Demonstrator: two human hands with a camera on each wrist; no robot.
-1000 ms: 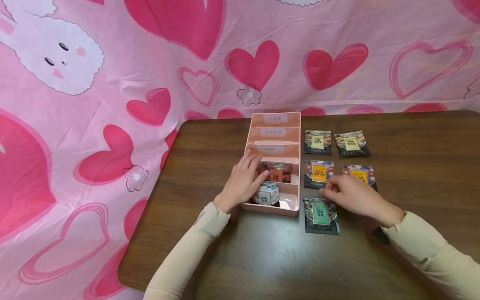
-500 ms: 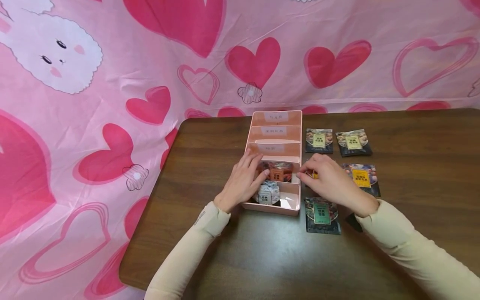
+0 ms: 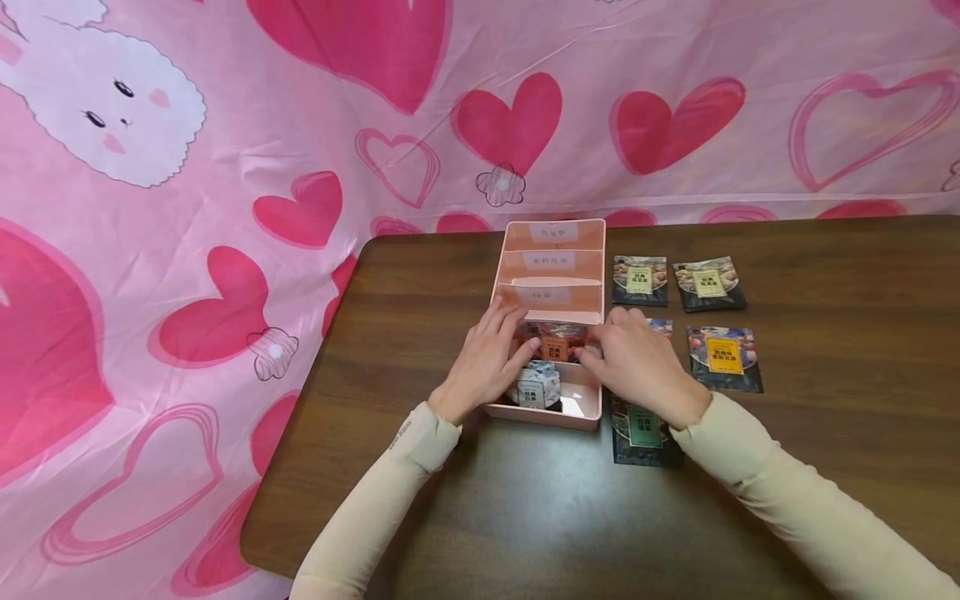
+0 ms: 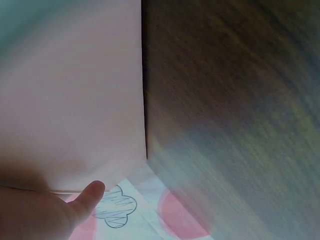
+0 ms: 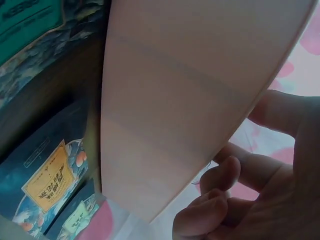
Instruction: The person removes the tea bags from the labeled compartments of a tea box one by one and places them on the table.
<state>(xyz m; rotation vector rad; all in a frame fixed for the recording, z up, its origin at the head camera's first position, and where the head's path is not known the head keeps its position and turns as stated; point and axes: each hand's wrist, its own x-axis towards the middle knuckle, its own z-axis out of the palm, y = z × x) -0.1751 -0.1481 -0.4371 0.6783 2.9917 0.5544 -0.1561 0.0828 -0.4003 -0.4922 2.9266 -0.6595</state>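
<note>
A pink divided box stands on the table with paper labels on its rear dividers. My left hand rests over its left rim, fingers fairly straight, the thumb tip in front of a red tea sachet. My right hand reaches over the right rim and pinches that sachet's right edge with thumb and index finger. A white tea sachet leans in the front compartment. In the right wrist view the other fingers curl beside the rim; the fingertips inside the box are hidden there.
Right of the box lie a green tea sachet, partly under my right hand, an orange-labelled sachet and another behind my hand. Two yellow-green-labelled sachets lie farther back. A pink heart-printed cloth hangs behind the wooden table.
My right hand has moved left from above the sachets on the table to the box's right rim and the red sachet's edge. The left hand has stayed in place.
</note>
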